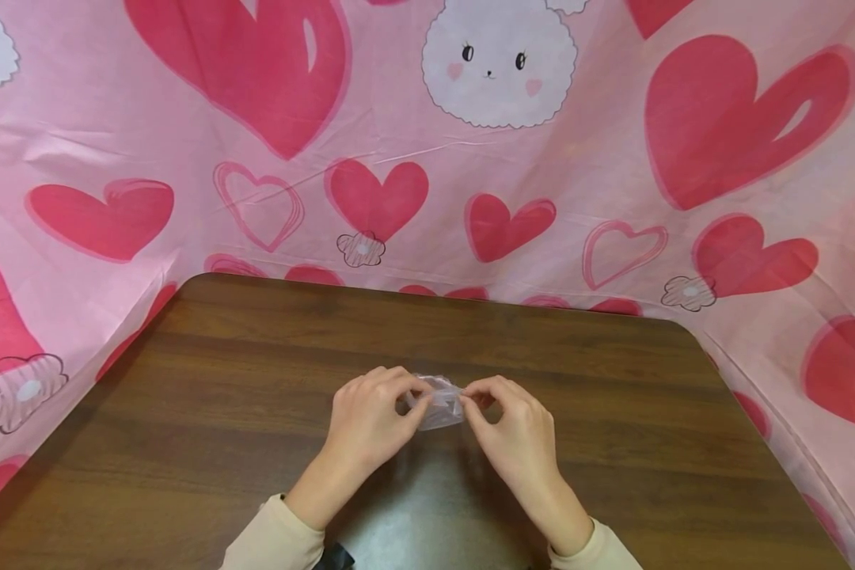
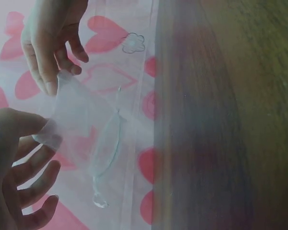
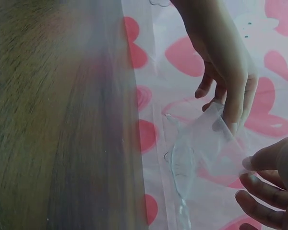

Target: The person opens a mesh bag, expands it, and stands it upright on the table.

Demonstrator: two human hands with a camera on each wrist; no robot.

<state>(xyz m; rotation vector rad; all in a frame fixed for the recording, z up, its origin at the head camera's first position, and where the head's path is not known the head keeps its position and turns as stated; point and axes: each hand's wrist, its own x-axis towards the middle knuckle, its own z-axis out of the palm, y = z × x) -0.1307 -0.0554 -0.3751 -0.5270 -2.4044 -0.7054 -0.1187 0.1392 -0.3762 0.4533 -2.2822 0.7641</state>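
Between the two hands, over the middle of the table, is a small clear plastic bag [image 1: 442, 405], thin and crumpled. Thumb and index finger of the left hand [image 1: 378, 408] pinch its left side, and the right hand [image 1: 516, 423] pinches its right side the same way. Seen from the left wrist, the bag [image 2: 81, 115] is stretched between the fingertips, its loose edge bowed apart like an opening. In the right wrist view the film of the bag [image 3: 201, 148] is see-through and looks to have nothing inside.
The dark brown wooden table [image 1: 221, 412] spreads under both hands. A pink cloth [image 1: 413, 95] with hearts and a white fluffy face hangs behind it and along its sides. A small black object [image 1: 336, 556] shows beside the left sleeve at the bottom edge.
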